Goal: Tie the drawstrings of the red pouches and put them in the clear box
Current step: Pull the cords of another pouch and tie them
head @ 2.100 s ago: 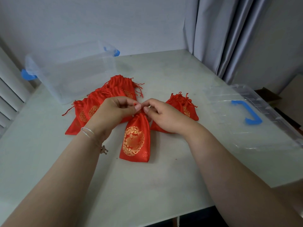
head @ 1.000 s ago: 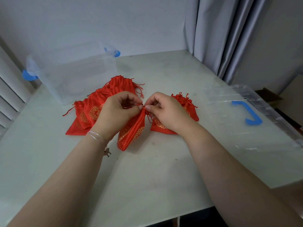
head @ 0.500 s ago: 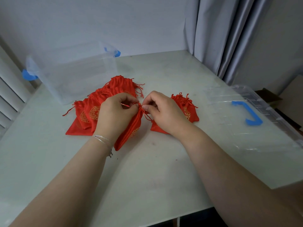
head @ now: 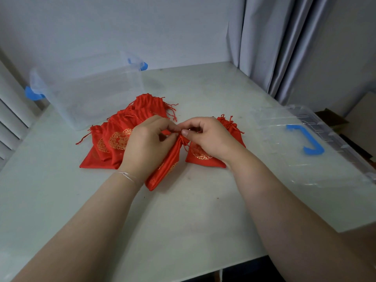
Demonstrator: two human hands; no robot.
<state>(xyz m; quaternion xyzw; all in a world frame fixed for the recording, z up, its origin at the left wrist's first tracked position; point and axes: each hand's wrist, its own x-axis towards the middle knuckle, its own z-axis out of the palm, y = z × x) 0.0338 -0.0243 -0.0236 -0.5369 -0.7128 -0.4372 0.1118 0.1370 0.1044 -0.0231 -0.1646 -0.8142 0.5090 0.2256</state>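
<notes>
You are in the tying step, by my reading: nothing red shows in the box [head: 87, 94], which stands open at the far left of the table [head: 183, 216], and all the pouches lie on the tabletop between you and it. Its lid [head: 309, 145] lies well right of the box, near the table's right edge, so the way to the box is unblocked. A pile [head: 118, 139] of pouches sits just in front of the box; one more pouch [head: 205, 156] lies to the right of the pile, partly under your right wrist. The pouch in hand [head: 166, 165] lies between them, neck toward the box. Your left hand [head: 146, 145] and right hand [head: 207, 137] meet at that neck, fingers curled, each pinching the cord [head: 184, 142]. Whether a knot is formed, I cannot tell. Next, I judge, you pull it snug, then carry the pouch over the pile into the box.
</notes>
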